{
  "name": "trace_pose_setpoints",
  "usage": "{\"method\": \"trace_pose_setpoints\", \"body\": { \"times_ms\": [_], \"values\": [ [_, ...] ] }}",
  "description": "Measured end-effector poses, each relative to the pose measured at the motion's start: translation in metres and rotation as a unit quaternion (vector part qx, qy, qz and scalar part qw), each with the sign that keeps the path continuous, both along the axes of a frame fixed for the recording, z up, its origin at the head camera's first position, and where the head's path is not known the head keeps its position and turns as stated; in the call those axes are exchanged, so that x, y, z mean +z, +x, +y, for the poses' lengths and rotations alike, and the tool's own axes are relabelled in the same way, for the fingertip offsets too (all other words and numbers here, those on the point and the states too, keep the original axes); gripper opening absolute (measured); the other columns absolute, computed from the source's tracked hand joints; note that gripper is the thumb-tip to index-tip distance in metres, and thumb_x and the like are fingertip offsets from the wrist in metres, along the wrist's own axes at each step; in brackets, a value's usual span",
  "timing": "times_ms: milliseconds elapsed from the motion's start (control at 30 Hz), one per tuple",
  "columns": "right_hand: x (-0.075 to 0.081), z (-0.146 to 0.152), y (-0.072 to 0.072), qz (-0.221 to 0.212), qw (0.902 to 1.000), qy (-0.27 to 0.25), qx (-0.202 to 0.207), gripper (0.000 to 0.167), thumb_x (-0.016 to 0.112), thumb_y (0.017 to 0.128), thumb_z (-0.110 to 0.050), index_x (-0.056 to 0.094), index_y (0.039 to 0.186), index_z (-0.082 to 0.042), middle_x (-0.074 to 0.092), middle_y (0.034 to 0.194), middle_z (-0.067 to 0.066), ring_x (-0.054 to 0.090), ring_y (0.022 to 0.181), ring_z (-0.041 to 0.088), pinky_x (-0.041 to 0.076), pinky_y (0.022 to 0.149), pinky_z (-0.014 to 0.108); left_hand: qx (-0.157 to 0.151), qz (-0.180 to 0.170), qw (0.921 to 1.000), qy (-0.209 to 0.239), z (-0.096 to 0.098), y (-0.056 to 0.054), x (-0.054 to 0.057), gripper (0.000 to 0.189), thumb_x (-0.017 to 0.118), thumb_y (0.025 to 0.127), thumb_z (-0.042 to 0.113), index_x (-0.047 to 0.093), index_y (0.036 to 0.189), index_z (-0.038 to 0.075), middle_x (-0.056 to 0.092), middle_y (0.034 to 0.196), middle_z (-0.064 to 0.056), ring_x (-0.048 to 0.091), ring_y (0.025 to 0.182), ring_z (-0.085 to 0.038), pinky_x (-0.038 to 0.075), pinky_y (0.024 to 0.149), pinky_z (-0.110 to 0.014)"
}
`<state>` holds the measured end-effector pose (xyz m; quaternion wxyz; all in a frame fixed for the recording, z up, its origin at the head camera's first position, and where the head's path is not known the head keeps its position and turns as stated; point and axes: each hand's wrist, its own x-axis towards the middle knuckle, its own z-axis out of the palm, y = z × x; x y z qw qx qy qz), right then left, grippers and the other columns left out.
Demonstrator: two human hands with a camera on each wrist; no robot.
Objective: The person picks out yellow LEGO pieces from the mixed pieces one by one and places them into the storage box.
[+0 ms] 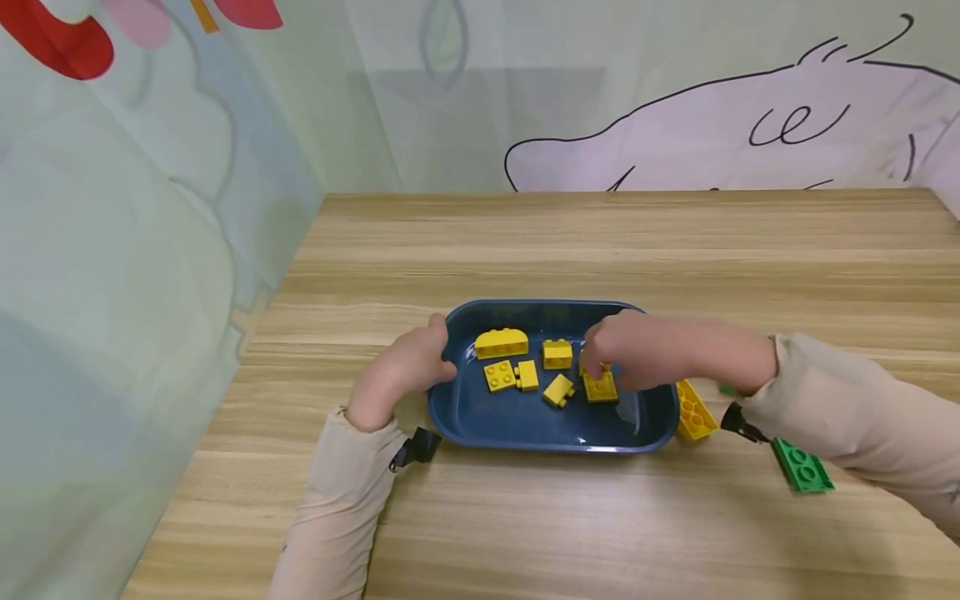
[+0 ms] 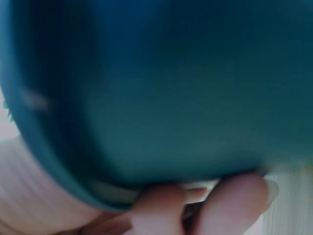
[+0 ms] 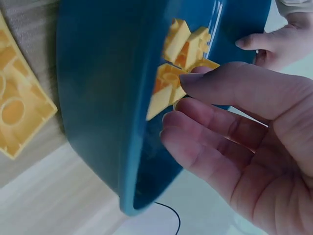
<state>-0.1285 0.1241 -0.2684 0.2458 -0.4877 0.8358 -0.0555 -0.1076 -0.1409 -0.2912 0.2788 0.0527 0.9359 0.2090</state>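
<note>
A dark blue tray (image 1: 525, 429) lies on the table with several yellow toy bricks inside. My left hand (image 1: 405, 367) grips its left rim, thumb over the edge and fingers along the outside. In the left wrist view the blurred tray wall (image 2: 186, 112) covers most of the picture, above the fingers. Inside the tray's right part, my right hand (image 1: 637, 346) pinches a yellow brick (image 3: 164, 95) between thumb and fingers, its far side partly hidden. Close to it sit a flat yellow brick (image 1: 601, 390), a small yellow brick (image 1: 557, 357) and an arched yellow brick (image 1: 501, 342).
A larger yellow brick (image 1: 695, 412) lies on the table against the tray's right end. Farther right, a green brick (image 1: 804, 468) rests below the right sleeve, and another green piece (image 1: 726, 388) barely shows beside the arm. A patterned wall (image 1: 465, 133) stands behind the table.
</note>
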Motion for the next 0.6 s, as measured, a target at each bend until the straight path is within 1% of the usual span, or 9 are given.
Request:
{"method": "trace_pose_setpoints", "body": {
  "times_ms": [100,167,333,467,567,600],
  "values": [
    [0.004,0.002,0.000,0.016,0.9998,0.014,-0.007,0.023,0.071,0.075,0.005,0.070,0.095,-0.007,0.064,0.098,0.006,0.057,0.083,0.020,0.052,0.072,0.031,0.000,-0.001,1.0000,-0.003,0.000,0.000,0.000,0.068,0.055,0.091,0.007,0.013,0.139,-0.015,0.057,0.077,-0.014,0.055,0.057,-0.020,0.043,0.055,-0.025],
    [0.007,0.003,0.000,0.025,0.9995,0.019,-0.007,0.021,0.071,0.075,0.003,0.069,0.093,-0.007,0.063,0.096,0.005,0.056,0.081,0.019,0.052,0.071,0.030,0.000,-0.002,1.0000,-0.002,-0.001,0.000,-0.001,0.069,0.054,0.091,0.007,0.011,0.140,-0.015,0.057,0.078,-0.014,0.055,0.057,-0.020,0.043,0.055,-0.026],
    [0.011,0.013,-0.001,0.037,0.9993,-0.006,-0.006,0.020,0.070,0.075,0.005,0.069,0.089,-0.008,0.061,0.088,0.002,0.054,0.077,0.016,0.051,0.068,0.027,-0.001,0.004,1.0000,0.002,-0.002,0.000,-0.001,0.070,0.055,0.090,0.006,0.010,0.140,-0.016,0.058,0.080,-0.015,0.054,0.056,-0.020,0.043,0.054,-0.026],
    [0.013,0.022,-0.001,0.031,0.9992,-0.018,-0.016,0.022,0.069,0.074,0.007,0.069,0.090,-0.008,0.060,0.088,0.000,0.054,0.078,0.016,0.051,0.067,0.026,-0.005,0.009,0.9999,0.004,-0.002,0.000,-0.002,0.072,0.055,0.090,0.006,0.009,0.140,-0.016,0.058,0.080,-0.015,0.054,0.055,-0.019,0.043,0.054,-0.026],
    [0.013,0.029,-0.001,0.030,0.9989,-0.026,-0.024,0.023,0.069,0.073,0.008,0.069,0.089,-0.008,0.060,0.087,-0.001,0.054,0.079,0.016,0.051,0.066,0.025,-0.003,0.008,0.9999,0.007,-0.003,0.001,-0.002,0.071,0.055,0.090,0.006,0.011,0.140,-0.016,0.058,0.080,-0.015,0.053,0.055,-0.019,0.043,0.054,-0.026],
    [0.013,0.031,-0.001,0.034,0.9987,-0.028,-0.025,0.022,0.070,0.072,0.007,0.068,0.087,-0.009,0.059,0.086,-0.001,0.053,0.078,0.016,0.051,0.065,0.025,-0.002,0.009,0.9999,0.008,-0.003,0.001,-0.002,0.068,0.055,0.090,0.006,0.014,0.139,-0.015,0.058,0.080,-0.015,0.053,0.055,-0.020,0.043,0.054,-0.026]
  ]
}}
